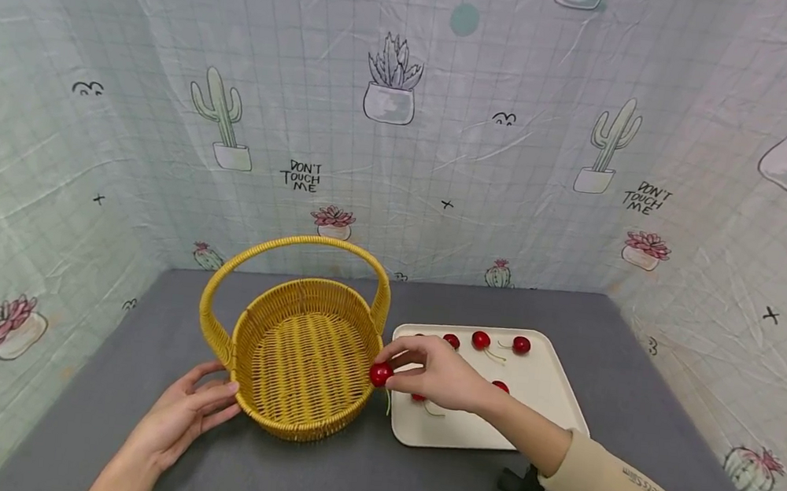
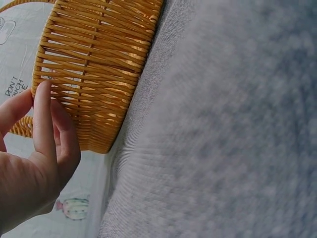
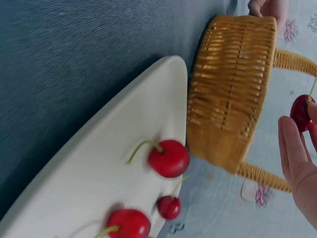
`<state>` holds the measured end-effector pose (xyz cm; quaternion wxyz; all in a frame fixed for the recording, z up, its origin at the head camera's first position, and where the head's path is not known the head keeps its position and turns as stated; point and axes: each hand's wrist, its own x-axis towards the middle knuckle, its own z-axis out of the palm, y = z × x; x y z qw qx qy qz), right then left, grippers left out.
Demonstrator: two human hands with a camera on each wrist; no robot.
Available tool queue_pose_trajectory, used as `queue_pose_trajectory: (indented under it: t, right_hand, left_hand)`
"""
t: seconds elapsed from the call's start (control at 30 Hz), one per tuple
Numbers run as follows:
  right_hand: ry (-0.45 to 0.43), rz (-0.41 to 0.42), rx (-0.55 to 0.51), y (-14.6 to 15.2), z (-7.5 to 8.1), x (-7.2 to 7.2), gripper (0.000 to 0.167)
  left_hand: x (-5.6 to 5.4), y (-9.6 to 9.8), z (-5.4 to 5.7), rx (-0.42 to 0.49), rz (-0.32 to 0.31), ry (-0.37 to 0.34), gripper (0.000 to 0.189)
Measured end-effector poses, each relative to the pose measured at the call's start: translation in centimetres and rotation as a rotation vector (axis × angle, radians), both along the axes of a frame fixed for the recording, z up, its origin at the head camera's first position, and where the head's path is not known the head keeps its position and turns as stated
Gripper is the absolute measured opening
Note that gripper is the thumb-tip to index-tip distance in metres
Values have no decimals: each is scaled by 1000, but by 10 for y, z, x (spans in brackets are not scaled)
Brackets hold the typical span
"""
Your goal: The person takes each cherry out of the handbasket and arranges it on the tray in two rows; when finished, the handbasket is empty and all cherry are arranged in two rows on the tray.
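A yellow woven basket (image 1: pixel 302 418) with a tall arched handle stands left of centre in the head view. My left hand (image 1: pixel 181 415) holds its near left rim; in the left wrist view, the thumb is at the rim and a finger lies on the outer weave (image 2: pixel 94 64). My right hand (image 1: pixel 441 373) pinches a red cherry (image 1: pixel 381 374) between thumb and fingers, at the basket's right rim. The stem of this cherry hangs down in the head view. Behind and below that hand lies a cream tray (image 1: pixel 468 434) with several stemmed cherries (image 3: pixel 169 158), some partly hidden by the hand.
The tray sits just right of the basket on a grey cloth-covered table (image 1: pixel 314 483). A patterned curtain (image 1: pixel 445 156) encloses the back and sides. A black object (image 1: pixel 521 485) shows under the right sleeve (image 1: pixel 626 489).
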<state>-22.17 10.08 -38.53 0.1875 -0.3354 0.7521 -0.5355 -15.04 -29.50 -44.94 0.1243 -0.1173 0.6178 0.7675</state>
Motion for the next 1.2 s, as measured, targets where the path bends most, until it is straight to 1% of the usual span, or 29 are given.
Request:
queue_pose_trajectory:
  t: [0.23, 0.4, 0.6, 0.73, 0.93, 1.2]
  right_hand:
    - [19, -59, 58, 31, -5, 2, 23]
    - [36, -98, 78, 51, -13, 5, 22]
    - [2, -169, 98, 76, -28, 8, 21]
    - [-21, -208, 94, 92, -34, 7, 22]
    - [-22, -268, 98, 119, -37, 3, 25]
    - [-51, -367, 108, 156, -37, 3, 35]
  left_hand:
    - [-1, 0, 1, -4, -6, 1, 76]
    - [1, 1, 1, -3, 6, 1, 76]
    - [1, 2, 2, -13, 4, 15, 75]
    - [1, 2, 2, -18, -2, 26, 75]
    - [2, 2, 2, -12, -3, 23, 75]
    - [1, 2, 3, -11, -6, 23, 75]
